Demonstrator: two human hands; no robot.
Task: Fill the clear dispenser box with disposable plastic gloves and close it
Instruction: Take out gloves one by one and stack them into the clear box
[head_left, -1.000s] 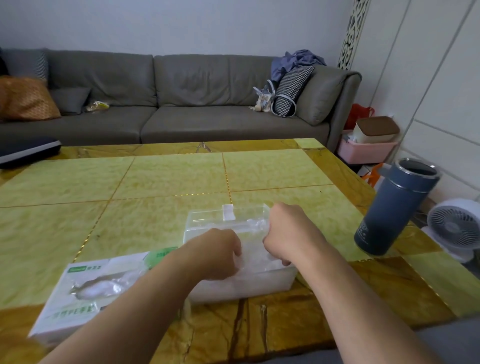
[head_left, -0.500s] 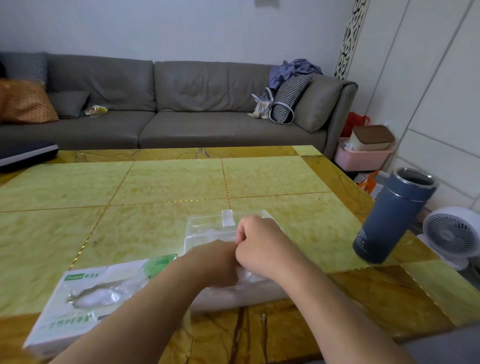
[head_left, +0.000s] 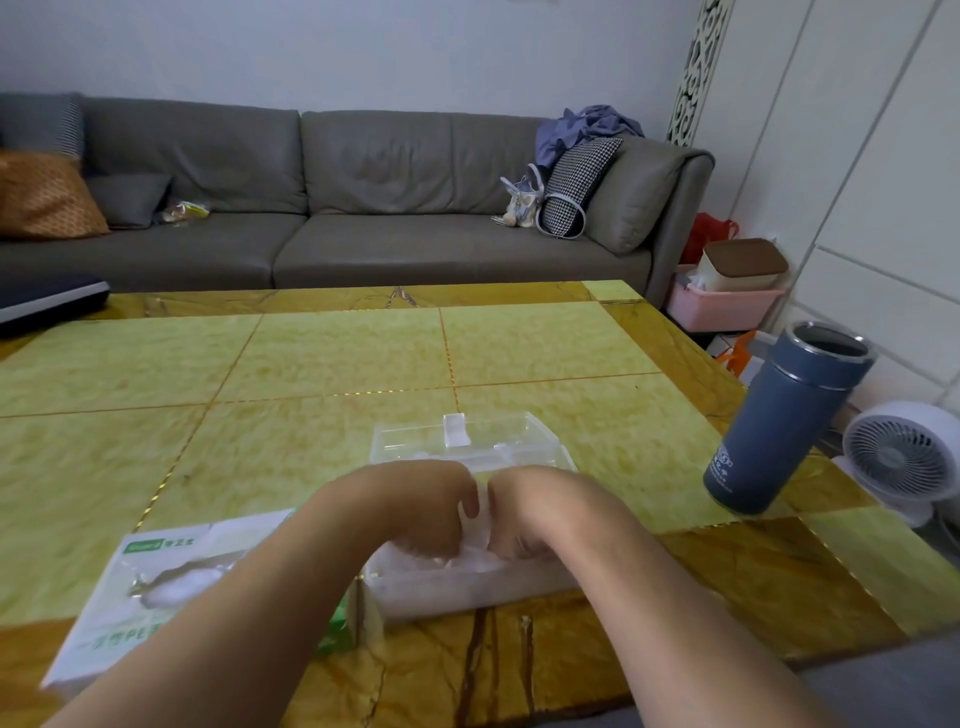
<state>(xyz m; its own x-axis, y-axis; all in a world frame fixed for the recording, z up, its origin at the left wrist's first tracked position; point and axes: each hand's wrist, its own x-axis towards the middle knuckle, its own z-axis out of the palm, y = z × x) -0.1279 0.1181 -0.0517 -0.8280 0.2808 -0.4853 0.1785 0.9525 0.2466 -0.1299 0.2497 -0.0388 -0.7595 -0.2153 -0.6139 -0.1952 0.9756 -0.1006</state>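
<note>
Both hands now meet over the middle of the clear dispenser box (head_left: 470, 582), where one second ago they were apart at its two sides. The left hand (head_left: 415, 506) and the right hand (head_left: 535, 509) are knuckle to knuckle, fingers curled down into the box, and between them a wad of thin plastic gloves (head_left: 480, 525) shows as a pale fold. Each grip looks closed on this wad, pinching or pressing it down, though the fingertips are hidden behind the backs of the hands.

The box stands near the front edge of the counter (head_left: 311, 364), about in the middle. Its clear lid (head_left: 462, 439) is folded back on the far side, so the box is not yet closed. Touching or almost touching the box at its left lies the cardboard glove carton (head_left: 156, 587), near the front left corner, with some gloves visible in its opening. A blue flask (head_left: 779, 421) stands tilted in the picture near the right edge.

I judge that the filling is almost finished: the gloves are being packed flat. What remains is to swing the lid forward and press it shut, without loose plastic caught under the rim.
</note>
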